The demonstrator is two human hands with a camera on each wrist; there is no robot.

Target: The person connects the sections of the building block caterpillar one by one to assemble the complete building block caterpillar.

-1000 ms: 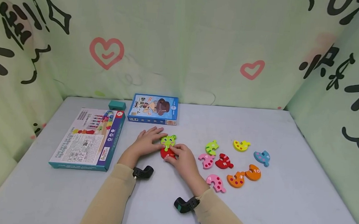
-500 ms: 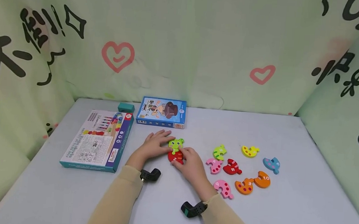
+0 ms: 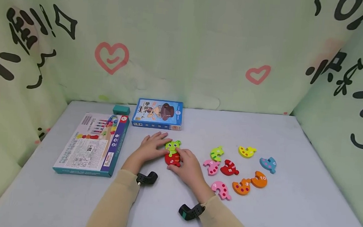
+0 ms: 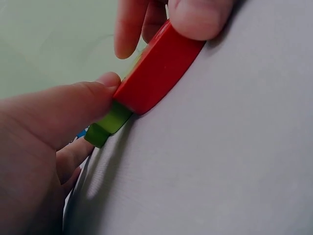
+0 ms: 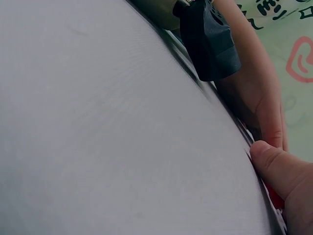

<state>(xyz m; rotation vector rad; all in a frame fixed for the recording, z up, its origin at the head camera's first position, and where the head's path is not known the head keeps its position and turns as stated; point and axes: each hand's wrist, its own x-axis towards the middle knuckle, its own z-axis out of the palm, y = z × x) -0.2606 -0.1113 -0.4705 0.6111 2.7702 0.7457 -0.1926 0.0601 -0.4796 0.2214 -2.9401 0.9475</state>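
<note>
A green frog-faced puzzle piece (image 3: 173, 147) joins a red piece (image 3: 172, 159) marked 2, both lying flat on the table. My left hand (image 3: 150, 149) holds the green piece at its left side, thumb at the seam with the red one and index finger near the top of the head. From the right, my right hand (image 3: 191, 167) grips the red piece (image 4: 156, 68) between thumb and fingers. The left wrist view shows the green piece (image 4: 115, 117) butting against the red edge beside my left thumb. In the right wrist view my right thumb (image 5: 274, 164) covers most of the red piece.
Right of my hands lie several loose numbered pieces, among them a red one (image 3: 229, 168), a yellow one (image 3: 246, 152) and a blue one (image 3: 268, 164). A large box (image 3: 92, 146) lies left, a blue box (image 3: 157, 114) behind, and a small teal block (image 3: 121, 110) between them.
The head view has shifted slightly. My right fingers have drawn back a little, so more of the red piece and its number shows; my left hand keeps its place.
</note>
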